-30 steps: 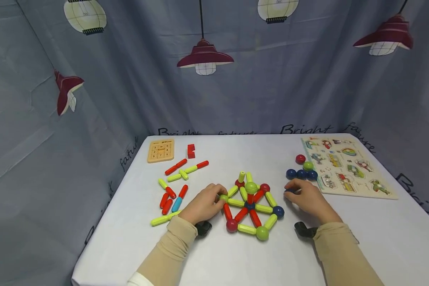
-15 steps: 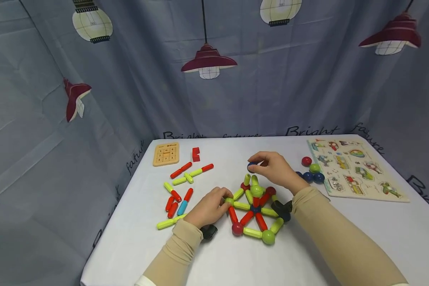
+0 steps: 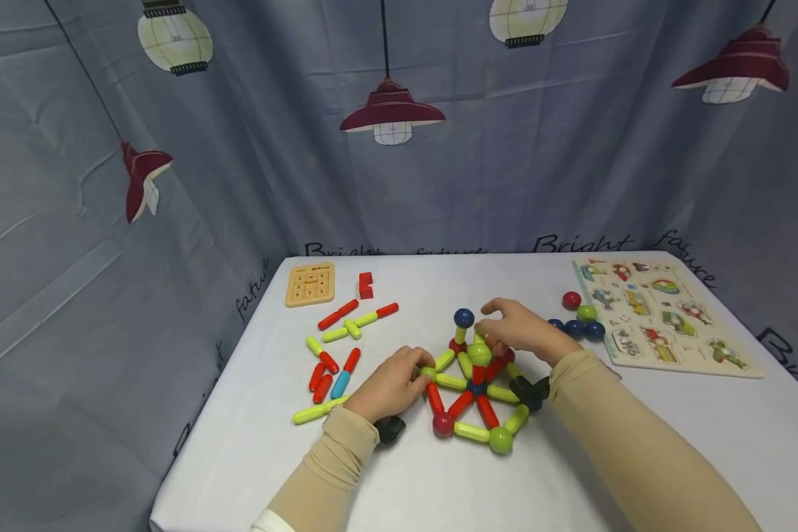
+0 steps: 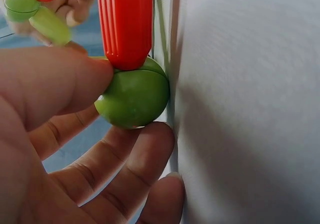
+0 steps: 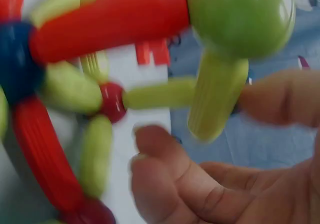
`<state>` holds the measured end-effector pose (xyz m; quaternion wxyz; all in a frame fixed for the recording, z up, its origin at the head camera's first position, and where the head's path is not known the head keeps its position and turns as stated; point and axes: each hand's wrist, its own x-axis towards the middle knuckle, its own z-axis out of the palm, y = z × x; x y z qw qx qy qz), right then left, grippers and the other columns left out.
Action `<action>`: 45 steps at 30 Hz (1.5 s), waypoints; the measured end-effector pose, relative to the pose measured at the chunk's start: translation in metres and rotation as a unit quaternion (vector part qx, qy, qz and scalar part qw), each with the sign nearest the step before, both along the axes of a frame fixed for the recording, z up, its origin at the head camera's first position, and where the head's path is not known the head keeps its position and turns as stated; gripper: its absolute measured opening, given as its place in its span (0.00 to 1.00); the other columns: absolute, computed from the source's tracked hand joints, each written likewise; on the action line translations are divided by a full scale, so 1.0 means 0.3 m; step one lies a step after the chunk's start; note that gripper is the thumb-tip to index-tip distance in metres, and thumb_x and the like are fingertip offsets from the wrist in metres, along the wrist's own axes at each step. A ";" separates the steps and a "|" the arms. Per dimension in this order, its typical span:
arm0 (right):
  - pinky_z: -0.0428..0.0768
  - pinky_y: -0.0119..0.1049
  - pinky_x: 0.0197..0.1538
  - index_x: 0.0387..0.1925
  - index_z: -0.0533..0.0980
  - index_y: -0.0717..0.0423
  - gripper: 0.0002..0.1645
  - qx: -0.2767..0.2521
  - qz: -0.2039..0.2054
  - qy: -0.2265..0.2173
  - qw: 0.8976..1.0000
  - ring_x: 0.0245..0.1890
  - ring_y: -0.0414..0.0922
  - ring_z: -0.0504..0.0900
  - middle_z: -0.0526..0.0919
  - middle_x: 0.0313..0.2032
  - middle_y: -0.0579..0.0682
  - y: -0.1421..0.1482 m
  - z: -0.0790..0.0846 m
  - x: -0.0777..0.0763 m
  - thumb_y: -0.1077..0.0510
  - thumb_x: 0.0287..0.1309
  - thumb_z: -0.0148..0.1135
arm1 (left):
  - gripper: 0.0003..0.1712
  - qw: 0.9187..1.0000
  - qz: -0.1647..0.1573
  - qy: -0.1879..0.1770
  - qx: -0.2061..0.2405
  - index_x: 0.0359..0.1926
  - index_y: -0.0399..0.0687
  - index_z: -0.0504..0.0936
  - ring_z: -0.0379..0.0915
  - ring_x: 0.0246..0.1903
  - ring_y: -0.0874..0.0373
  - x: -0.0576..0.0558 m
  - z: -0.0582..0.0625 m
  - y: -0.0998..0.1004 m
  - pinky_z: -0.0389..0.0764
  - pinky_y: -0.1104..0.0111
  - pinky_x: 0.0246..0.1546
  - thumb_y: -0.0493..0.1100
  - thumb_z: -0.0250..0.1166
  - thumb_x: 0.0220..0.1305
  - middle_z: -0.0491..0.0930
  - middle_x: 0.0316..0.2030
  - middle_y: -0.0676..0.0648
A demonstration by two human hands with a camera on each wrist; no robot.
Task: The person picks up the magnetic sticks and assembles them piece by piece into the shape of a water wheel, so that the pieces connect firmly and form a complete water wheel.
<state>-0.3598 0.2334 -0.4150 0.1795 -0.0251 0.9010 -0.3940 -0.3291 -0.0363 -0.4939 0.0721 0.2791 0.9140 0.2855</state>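
A wheel-shaped structure of magnetic rods [image 3: 468, 432] and balls lies on the table, with a few rods rising from it. My left hand [image 3: 392, 380] pinches the green ball [image 4: 135, 97] at its left corner between thumb and fingers; a red rod [image 4: 125, 24] joins that ball. A dark blue ball [image 3: 464, 318] tops the upright yellow-green rod [image 3: 461, 336] at the back. Just right of it is my right hand [image 3: 525, 329], thumb and fingers apart. In the right wrist view a slanting yellow-green rod [image 5: 215, 99] under the raised green ball [image 5: 242, 17] overlaps the gap beside the thumb.
Loose red, yellow-green and blue rods [image 3: 341, 384] lie to the left, near a wooden number board [image 3: 310, 284] and red blocks [image 3: 366, 286]. Blue balls [image 3: 575, 329], a green ball [image 3: 587, 313] and a red ball [image 3: 571, 300] sit by the picture puzzle board [image 3: 665, 318] at right.
My right hand has carried a blue ball from the right side to the back upright rod, let it go on top, and drawn slightly right. My left hand keeps its pinch.
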 end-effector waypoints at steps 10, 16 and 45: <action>0.79 0.38 0.44 0.76 0.55 0.60 0.49 -0.130 -0.017 -0.079 0.988 0.33 0.47 0.77 0.78 0.32 0.51 -0.020 -0.049 0.020 0.40 0.66 0.64 | 0.12 1.000 0.003 -0.001 -0.002 0.57 0.58 0.77 0.72 0.41 0.63 0.000 0.000 0.002 0.79 0.69 0.47 0.49 0.61 0.76 0.76 0.47 0.55; 0.76 0.38 0.46 0.77 0.52 0.65 0.52 -0.163 -0.023 -0.101 0.981 0.39 0.48 0.74 0.76 0.42 0.54 -0.046 -0.052 0.024 0.43 0.66 0.65 | 0.12 1.000 0.003 0.000 -0.002 0.56 0.58 0.77 0.72 0.41 0.64 0.002 0.000 0.000 0.79 0.70 0.47 0.49 0.62 0.75 0.76 0.47 0.55; 0.77 0.35 0.40 0.78 0.55 0.58 0.49 -0.205 -0.051 -0.038 0.977 0.31 0.43 0.73 0.83 0.50 0.59 -0.020 -0.045 0.081 0.49 0.64 0.69 | 0.13 1.000 0.001 0.005 0.002 0.57 0.57 0.77 0.74 0.43 0.64 0.005 -0.001 0.000 0.80 0.67 0.50 0.49 0.62 0.75 0.77 0.49 0.55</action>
